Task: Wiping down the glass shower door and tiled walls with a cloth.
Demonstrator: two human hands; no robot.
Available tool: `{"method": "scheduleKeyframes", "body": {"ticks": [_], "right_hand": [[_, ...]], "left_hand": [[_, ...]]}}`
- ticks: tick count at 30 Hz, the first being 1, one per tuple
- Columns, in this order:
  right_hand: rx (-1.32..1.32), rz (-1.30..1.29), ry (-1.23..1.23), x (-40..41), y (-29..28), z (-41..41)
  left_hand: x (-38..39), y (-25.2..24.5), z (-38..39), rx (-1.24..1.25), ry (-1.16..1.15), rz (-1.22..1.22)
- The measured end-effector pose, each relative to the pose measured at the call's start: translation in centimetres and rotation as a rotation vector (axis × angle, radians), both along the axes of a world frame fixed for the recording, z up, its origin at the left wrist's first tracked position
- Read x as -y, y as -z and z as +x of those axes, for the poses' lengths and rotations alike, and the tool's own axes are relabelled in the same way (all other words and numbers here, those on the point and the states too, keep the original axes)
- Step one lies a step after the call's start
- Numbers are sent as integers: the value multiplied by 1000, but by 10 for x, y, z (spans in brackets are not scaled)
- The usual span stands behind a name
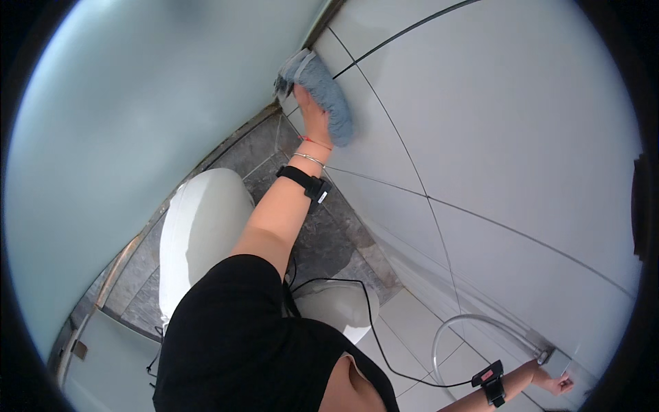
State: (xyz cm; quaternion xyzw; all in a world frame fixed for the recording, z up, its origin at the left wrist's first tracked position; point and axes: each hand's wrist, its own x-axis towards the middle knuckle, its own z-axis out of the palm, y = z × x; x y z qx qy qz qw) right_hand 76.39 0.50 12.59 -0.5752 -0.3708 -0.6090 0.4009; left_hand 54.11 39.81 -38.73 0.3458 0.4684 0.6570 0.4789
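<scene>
My left hand point(312, 116) is stretched far forward, holding a fluffy blue-grey cleaning cloth point(334, 105) with a pale strip across its upper end. The cloth lies against the white tiled wall point(494, 129), close to the corner with a frosted glass panel point(154, 92). The cloth hides part of my fingers. At the lower right, my right hand point(560, 384) has curled fingers beside a square chrome fitting point(557, 362) on the wall. Whether it grips the fitting is unclear. A shower hose point(440, 335) loops down from the fitting.
My legs in white trousers point(206, 232) stand over grey stone-look floor tiles point(319, 242). A black cable point(371, 324) runs from my right wrist strap point(491, 383) across my body. Another frosted glass panel point(113, 355) with a metal fitting point(79, 349) stands at the lower left.
</scene>
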Motion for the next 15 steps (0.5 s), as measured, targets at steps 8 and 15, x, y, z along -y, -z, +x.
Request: {"method": "scheduleKeyframes", "body": {"ticks": [8, 15], "right_hand": [[-88, -115, 152, 46, -16, 6], [-212, 83, -282, -16, 22, -18]], "left_hand": [[12, 161, 22, 953, 86, -203], [5, 220, 36, 266, -10, -375]]}}
